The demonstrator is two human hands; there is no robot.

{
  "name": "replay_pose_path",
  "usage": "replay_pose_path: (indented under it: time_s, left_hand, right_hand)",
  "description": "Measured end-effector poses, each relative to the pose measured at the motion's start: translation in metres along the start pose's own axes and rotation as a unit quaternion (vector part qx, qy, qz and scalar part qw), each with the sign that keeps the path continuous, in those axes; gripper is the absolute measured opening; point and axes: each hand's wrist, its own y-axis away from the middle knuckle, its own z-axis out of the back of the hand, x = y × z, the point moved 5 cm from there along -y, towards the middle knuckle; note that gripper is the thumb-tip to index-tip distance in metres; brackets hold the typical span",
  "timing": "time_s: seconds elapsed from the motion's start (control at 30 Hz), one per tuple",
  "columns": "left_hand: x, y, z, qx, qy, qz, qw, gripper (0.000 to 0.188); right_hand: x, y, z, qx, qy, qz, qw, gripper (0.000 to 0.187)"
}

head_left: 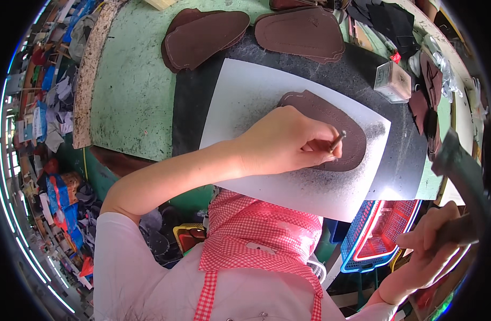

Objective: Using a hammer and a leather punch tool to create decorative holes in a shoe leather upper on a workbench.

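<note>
My left hand [296, 140] is closed around a thin metal punch [338, 140], above a brown leather piece [347, 125]. The punch's lower end is hidden by my fingers. Under the leather lies a white sheet [245, 91], speckled with dark marks around the piece. Off to the right, my right hand [424, 257] grips the handle of a hammer [462, 166], raised beside the table with its metal head up. The leather has a rounded outline and a row of small marks along its edge.
Stacked brown leather pieces [208, 40] and a second stack [299, 35] lie at the back. A small clear box [392, 83] stands at the right on the black mat [194, 101]. Blue and red baskets [381, 235] sit below the table edge. Scraps [61, 101] pile up at far left.
</note>
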Motion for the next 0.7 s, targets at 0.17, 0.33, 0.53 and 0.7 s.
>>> replay_pose_path:
  time_s: [0.17,0.33,0.53,0.7]
  left_hand:
    - [-0.013,0.006,-0.005,-0.031,-0.189,-0.099,0.976,0.009]
    - [-0.006,0.010,0.000,-0.042,-0.146,-0.073,0.986,0.011]
    - [0.006,0.003,0.004,-0.022,0.027,-0.022,0.999,0.011]
    - [-0.014,0.013,0.000,0.002,-0.180,-0.023,0.983,0.008]
  right_hand:
    - [-0.019,0.018,0.011,0.077,0.024,-0.003,0.997,0.039]
    - [-0.020,0.013,-0.042,0.174,0.074,-0.052,0.981,0.034]
    - [-0.028,-0.016,0.017,0.209,0.008,-0.064,0.976,0.047]
    - [-0.017,0.008,-0.024,0.140,0.238,0.114,0.954,0.039]
